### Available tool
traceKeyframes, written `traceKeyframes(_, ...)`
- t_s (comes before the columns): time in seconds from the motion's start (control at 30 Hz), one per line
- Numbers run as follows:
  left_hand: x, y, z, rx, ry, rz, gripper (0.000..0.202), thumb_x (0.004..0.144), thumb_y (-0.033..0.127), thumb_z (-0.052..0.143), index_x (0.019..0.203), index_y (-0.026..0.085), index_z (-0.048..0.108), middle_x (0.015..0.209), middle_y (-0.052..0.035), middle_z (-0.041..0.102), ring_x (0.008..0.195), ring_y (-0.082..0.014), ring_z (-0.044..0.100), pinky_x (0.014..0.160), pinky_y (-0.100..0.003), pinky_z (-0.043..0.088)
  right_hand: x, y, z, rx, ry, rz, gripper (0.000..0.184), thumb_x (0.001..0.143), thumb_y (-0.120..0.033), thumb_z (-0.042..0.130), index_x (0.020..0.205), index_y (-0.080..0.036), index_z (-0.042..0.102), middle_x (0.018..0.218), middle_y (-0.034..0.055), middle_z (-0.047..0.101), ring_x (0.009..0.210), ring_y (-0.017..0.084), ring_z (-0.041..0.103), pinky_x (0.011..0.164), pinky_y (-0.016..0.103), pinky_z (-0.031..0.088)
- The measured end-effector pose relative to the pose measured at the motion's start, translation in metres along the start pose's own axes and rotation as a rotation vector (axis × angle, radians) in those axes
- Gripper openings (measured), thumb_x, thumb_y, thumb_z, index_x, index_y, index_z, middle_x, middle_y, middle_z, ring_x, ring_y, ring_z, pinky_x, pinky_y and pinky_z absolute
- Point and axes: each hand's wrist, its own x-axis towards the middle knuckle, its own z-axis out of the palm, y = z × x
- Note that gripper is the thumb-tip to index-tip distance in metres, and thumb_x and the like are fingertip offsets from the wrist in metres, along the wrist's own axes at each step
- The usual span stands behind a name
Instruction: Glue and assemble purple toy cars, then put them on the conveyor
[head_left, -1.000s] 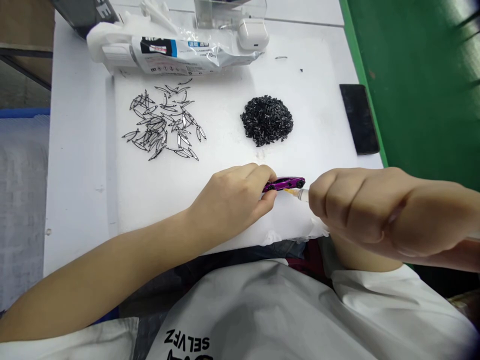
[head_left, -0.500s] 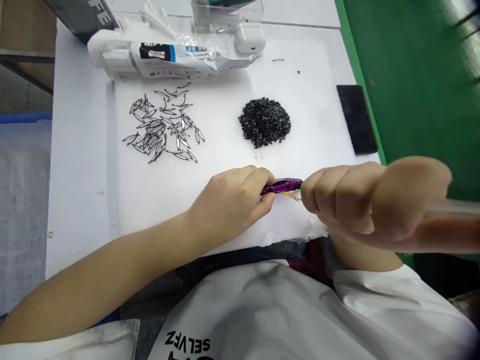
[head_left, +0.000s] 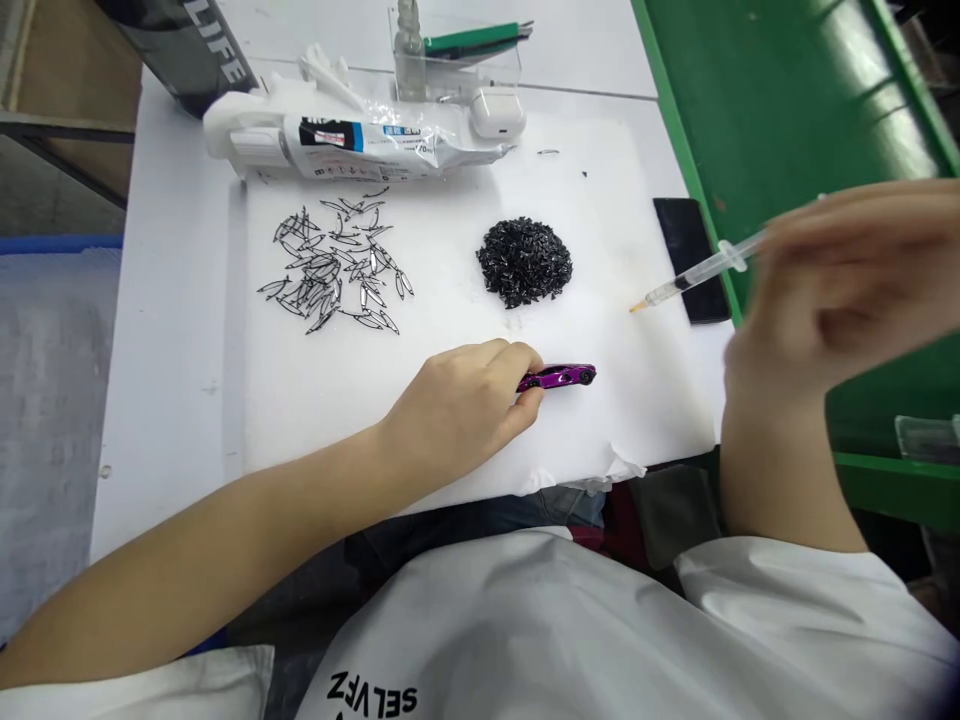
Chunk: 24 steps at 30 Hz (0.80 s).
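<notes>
Head view: one purple toy car point(head_left: 559, 377) sits on the white board point(head_left: 637, 420), its left end gripped in the closed fingers of the left hand point(head_left: 457, 410). The right hand point(head_left: 847, 290), blurred, is up at the right, closed on one syringe point(head_left: 697, 268). Its yellow tip points down-left, well apart from the car. Past the car are two groups: one heap of small black pieces point(head_left: 523, 262), too many to count, and one loose spread of thin black-edged slivers point(head_left: 334, 270), also uncounted. Behind them lie one foil pouch point(head_left: 375, 140) and one white earbud case point(head_left: 496, 112), with one clear holder point(head_left: 457, 70) behind the case. One black slab point(head_left: 691, 258) lies at the board's right edge.
</notes>
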Motion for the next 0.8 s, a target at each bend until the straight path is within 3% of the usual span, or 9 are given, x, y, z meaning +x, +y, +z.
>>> traceKeyframes(0.07,0.000,0.000,-0.001,-0.001,0.004,-0.004,0.013,0.083,0.018,0.053,0.092,0.014,0.062,0.084,-0.0010,0.069,0.069,-0.0119,0.064,0.062,-0.022,0.047,0.001,-0.009,0.010,-0.102,-0.088,-0.059,0.021,0.087,-0.032,0.046,0.096,-0.024,0.062,0.091,0.0050,0.064,0.083,0.021,0.060,0.070,0.037,0.046)
traceKeyframes(0.17,0.000,0.000,-0.001,-0.005,0.005,-0.006,0.014,0.083,0.017,0.052,0.092,0.014,0.062,0.084,-0.0011,0.069,0.069,-0.0117,0.063,0.063,-0.022,0.047,0.010,-0.011,0.027,-0.310,-0.304,-0.152,0.015,0.082,-0.020,0.051,0.085,-0.018,0.065,0.077,0.0043,0.065,0.065,0.016,0.059,0.060,0.030,0.046)
traceKeyframes(0.3,0.000,-0.001,-0.001,-0.022,0.000,0.010,0.015,0.081,0.018,0.055,0.093,0.013,0.061,0.086,-0.0019,0.069,0.072,-0.0130,0.064,0.066,-0.024,0.049,0.020,0.000,0.038,-0.419,-0.363,-0.227,0.015,0.080,-0.017,0.052,0.085,-0.019,0.066,0.079,0.0046,0.065,0.066,0.016,0.058,0.059,0.028,0.045)
traceKeyframes(0.5,0.000,-0.002,0.000,-0.002,-0.002,0.026,0.018,0.077,0.013,0.058,0.095,0.014,0.060,0.089,-0.0009,0.069,0.073,-0.0126,0.064,0.067,-0.023,0.048,0.023,0.002,0.035,-0.485,-0.417,-0.373,0.018,0.084,-0.019,0.046,0.087,-0.018,0.064,0.082,0.0073,0.064,0.070,0.018,0.057,0.062,0.030,0.044)
traceKeyframes(0.63,-0.001,-0.002,0.000,0.000,0.008,0.035,0.015,0.078,0.013,0.056,0.093,0.014,0.060,0.087,-0.0006,0.068,0.072,-0.0121,0.064,0.066,-0.022,0.048,0.015,-0.005,0.027,-0.586,-0.391,-0.375,0.017,0.084,-0.022,0.046,0.082,-0.016,0.062,0.079,0.0070,0.063,0.068,0.018,0.056,0.056,0.028,0.040)
traceKeyframes(0.8,-0.001,-0.002,0.001,-0.008,0.017,0.048,0.015,0.079,0.013,0.055,0.093,0.013,0.060,0.087,-0.0013,0.068,0.072,-0.0123,0.064,0.065,-0.023,0.048,0.011,-0.004,0.019,-0.525,-0.514,-0.377,0.017,0.084,-0.025,0.048,0.080,-0.016,0.062,0.077,0.0050,0.063,0.068,0.016,0.057,0.054,0.027,0.039)
